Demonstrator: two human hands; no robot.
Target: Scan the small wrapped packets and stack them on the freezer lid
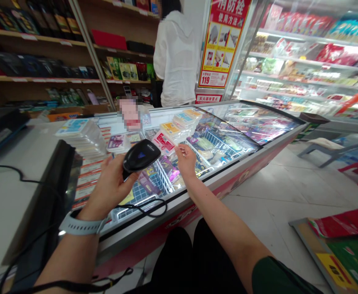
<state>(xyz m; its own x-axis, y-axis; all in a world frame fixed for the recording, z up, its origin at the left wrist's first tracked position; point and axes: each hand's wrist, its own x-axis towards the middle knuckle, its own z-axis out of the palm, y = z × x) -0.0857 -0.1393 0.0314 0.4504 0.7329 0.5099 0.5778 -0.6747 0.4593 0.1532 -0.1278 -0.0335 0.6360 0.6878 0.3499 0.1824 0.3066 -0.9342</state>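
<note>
My left hand (113, 179), with a pale blue watch band (82, 224) at the wrist, is wrapped around a black barcode scanner (141, 155). The scanner's head points away from me over the glass-topped chest freezer (228, 157). To its right, my right hand (186, 160) pinches the near corner of a clear flat pack with a red label (163, 143). Just behind that pack stand stacked clear packs with yellow labels (170, 129). A pack with a purple label (117, 142) lies beyond the scanner. A black cable (142, 208) loops below my left hand.
A tall stack of clear packs with blue labels (83, 136) stands at the left, beside a white counter (19, 192). A person in a white top (176, 59) faces away behind the freezer. Refrigerated shelves (304, 73) run at the right, and a grey stool (323, 147) stands there.
</note>
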